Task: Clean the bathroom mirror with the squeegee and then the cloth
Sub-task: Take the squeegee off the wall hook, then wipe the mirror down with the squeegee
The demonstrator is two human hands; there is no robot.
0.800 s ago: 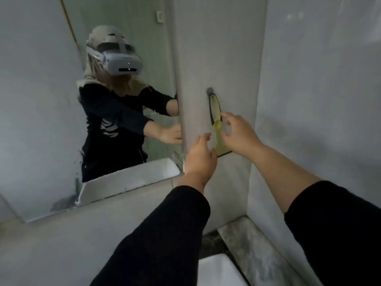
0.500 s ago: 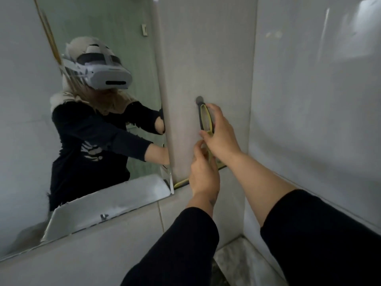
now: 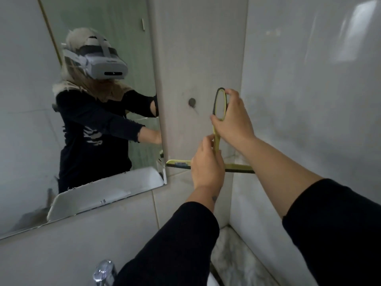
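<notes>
The yellow squeegee has come off its wall hook and now hangs free at two o'clock from the mirror. The right hand grips the handle loop, the left hand closes around the stem; wiping can begin.

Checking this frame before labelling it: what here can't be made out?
- Head view: middle of the squeegee blade, hidden by the left hand.
- Tap, cut off by the bottom edge.
- Mirror, cut off at top and left.
- Cloth: not visible.
</notes>
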